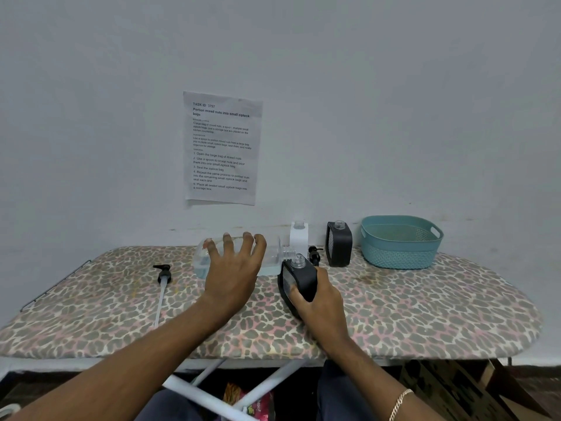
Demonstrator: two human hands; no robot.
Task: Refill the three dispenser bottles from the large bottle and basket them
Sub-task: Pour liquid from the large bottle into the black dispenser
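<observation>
L hand (232, 268) tips large bottle (270, 258) into black dispenser (299, 281), R hand (318, 302) gripping.

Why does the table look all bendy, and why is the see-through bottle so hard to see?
In the head view, the wide lens curves the ironing board edges. The soft, even light gives few shadows. The clear large bottle blends into the pale wall, half hidden behind the left hand. The paper's small print is blurry.

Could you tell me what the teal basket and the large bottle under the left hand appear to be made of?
The teal basket looks like matte moulded plastic: its walls carry a regular perforated weave pattern and a cut-out handle. The large bottle looks like clear, glossy plastic, since the liquid and the fingers of the left hand show through it; glass cannot be ruled out.
</observation>
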